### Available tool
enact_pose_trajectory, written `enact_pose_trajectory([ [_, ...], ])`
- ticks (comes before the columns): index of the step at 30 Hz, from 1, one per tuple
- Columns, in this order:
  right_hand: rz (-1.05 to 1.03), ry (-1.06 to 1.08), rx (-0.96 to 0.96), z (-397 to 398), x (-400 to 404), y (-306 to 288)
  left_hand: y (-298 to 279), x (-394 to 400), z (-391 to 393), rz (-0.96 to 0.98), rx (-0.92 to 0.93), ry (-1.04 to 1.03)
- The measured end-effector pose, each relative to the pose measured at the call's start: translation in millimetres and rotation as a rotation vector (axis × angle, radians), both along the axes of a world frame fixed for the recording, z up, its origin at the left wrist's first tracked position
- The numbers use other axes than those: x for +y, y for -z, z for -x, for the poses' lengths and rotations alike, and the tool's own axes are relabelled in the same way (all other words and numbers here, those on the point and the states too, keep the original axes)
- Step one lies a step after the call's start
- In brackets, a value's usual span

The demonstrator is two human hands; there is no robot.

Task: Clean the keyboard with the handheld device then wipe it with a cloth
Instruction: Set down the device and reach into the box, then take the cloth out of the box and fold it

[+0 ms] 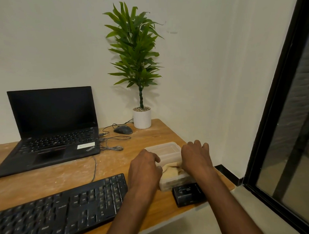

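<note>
My left hand [145, 167] had its fingers curled on the yellow cloth [169, 170] inside the clear plastic box [171, 183]. My right hand [195, 158] lay over the box's far side; I could not tell if its fingers gripped. The small black cleaning device [188, 196] sat just beside the box. The black keyboard [57, 213] lay on the worktop [47, 180] to the left. I think the wiping was not yet begun.

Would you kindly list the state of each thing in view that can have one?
Black laptop: lid open, screen dark.
Translucent plastic box: open, yellowish cloth inside.
Black external keyboard: flat on wooden desk, untouched.
Black handheld device: lying on desk, unheld.
Dark wired mouse: resting, unheld.
Left hand: on the box, grip unclear.
Right hand: curled over the box edge.
</note>
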State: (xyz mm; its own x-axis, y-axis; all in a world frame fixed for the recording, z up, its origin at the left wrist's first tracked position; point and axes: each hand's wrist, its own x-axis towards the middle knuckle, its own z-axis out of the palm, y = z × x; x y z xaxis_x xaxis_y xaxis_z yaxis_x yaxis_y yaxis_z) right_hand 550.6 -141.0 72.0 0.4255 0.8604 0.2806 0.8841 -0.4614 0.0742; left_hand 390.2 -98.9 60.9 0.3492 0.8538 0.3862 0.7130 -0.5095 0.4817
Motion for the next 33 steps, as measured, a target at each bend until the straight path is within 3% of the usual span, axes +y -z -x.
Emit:
enact_pose_trajectory([
  [5,-0.112,-0.026,0.049,-3.3,-2.3,3.0,0.4,-0.9,0.1,0.015,0.001,0.016],
  [8,-0.267,-0.094,0.223,-2.9,-11.8,-4.3,-0.9,-0.1,1.1,0.044,0.007,0.055],
  [12,-0.386,-0.249,0.596,0.2,-29.0,-25.1,-1.2,0.2,-0.5,0.057,-0.014,0.137],
  [19,-0.616,-0.497,0.794,20.0,-51.4,-68.8,-10.1,0.2,5.4,-0.062,-0.192,0.178],
  [22,-0.7,-0.512,0.815,25.8,-58.4,-82.7,-24.6,0.0,25.5,0.028,-0.352,0.213],
  [25,-0.785,-0.481,0.946,34.2,-62.0,-89.3,-44.1,-11.9,56.8,0.376,-0.715,0.404],
  [28,-0.821,-0.436,1.14,51.8,-62.3,-84.2,-51.7,-25.6,86.2,0.612,-0.92,0.493],
  [30,-0.834,-0.393,1.144,69.7,-60.0,-76.3,-48.3,-30.5,100.8,0.607,-0.983,0.452],
  [33,-0.848,-0.351,0.967,111.4,-55.7,-65.7,-39.6,-38.4,119.3,0.478,-0.966,0.365],
])
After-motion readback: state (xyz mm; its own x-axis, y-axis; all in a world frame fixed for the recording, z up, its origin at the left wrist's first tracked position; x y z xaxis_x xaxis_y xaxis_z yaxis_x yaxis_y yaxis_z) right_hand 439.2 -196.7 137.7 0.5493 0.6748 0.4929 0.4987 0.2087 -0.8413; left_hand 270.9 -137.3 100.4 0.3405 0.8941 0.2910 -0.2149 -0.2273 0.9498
